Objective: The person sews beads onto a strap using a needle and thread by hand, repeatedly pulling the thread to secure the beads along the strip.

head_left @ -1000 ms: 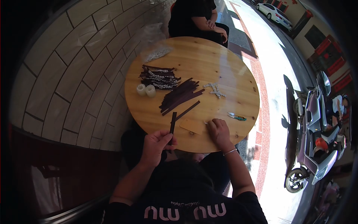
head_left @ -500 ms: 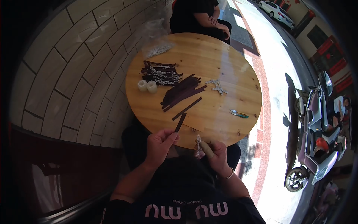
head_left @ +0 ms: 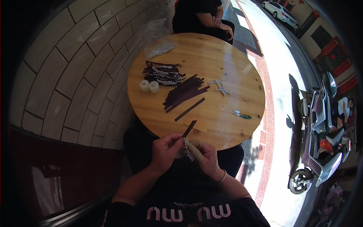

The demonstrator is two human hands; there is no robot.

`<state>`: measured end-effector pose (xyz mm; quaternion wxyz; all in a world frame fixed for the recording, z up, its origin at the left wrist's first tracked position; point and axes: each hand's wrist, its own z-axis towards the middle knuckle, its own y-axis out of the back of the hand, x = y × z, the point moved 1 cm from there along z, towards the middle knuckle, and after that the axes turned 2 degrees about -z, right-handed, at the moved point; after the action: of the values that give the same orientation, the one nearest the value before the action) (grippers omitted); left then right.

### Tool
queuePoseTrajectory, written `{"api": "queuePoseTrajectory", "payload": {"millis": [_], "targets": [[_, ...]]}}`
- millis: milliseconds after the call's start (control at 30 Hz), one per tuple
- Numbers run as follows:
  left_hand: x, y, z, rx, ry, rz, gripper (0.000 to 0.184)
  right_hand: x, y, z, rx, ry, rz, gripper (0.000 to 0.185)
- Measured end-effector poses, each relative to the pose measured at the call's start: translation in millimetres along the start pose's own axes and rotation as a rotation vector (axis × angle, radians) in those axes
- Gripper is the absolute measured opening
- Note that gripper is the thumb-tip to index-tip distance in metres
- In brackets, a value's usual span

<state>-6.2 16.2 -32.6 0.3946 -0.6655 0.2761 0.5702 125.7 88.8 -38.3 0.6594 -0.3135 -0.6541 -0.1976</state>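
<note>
Between its thumb and fingers, my left hand [head_left: 165,150] pinches a dark strip [head_left: 190,128] that points up and to the right. A short beaded piece [head_left: 188,148] is in my right hand [head_left: 205,156], against the lower end of the strip, and the two hands are close together at the table's near edge. A finger of my right hand has a pale covering. Just beyond lie a single dark strip [head_left: 190,109] and an orange card [head_left: 198,124]. Farther off is a pile of dark strips [head_left: 184,93].
On the round table [head_left: 230,109] lie beaded strips [head_left: 165,75], two whitish rolls [head_left: 149,87], a bag of beads [head_left: 162,50], white beaded pieces [head_left: 220,87] and green-handled snips [head_left: 242,115]. A person [head_left: 200,17] sits at the far side.
My right hand has come off the tabletop with a beaded piece and moved left to my left hand. The dark strip now tilts further right. The view has shifted slightly.
</note>
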Motion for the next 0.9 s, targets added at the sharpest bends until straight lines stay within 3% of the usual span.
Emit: {"api": "queuePoseTrajectory", "payload": {"millis": [100,267,533,700,733,800,900], "targets": [[-0.3,1.4,-1.6,0.007,-0.026,0.063,0.012,-3.1,-2.0,0.3,0.022,0.001,-0.001,0.014],[-1.4,0.9,-3.2,0.13,0.113,-0.123,0.016,2.0,-10.6,1.0,-0.006,-0.07,0.068,0.014],[0.0,-1.0,-9.8,0.12,0.099,-0.025,0.018,-11.1,-6.7,0.6,-0.028,-0.077,0.003,0.017],[-6.4,4.2,-3.5,0.122,0.136,-0.084,0.019,18.9,0.6,-4.4,-0.023,0.208,-0.534,0.015],[-5.2,6.7,-2.9,0.134,0.175,-0.15,0.02,19.7,3.1,-2.4,-0.021,0.209,-0.533,0.015],[-5.7,10.0,-3.0,0.153,0.219,-0.213,0.02,22.4,9.2,-0.3,-0.226,0.382,-0.554,0.016],[-7.4,9.1,-3.2,0.244,0.34,-0.292,0.02,26.1,16.0,6.1,-0.165,0.487,-0.698,0.021]]}}
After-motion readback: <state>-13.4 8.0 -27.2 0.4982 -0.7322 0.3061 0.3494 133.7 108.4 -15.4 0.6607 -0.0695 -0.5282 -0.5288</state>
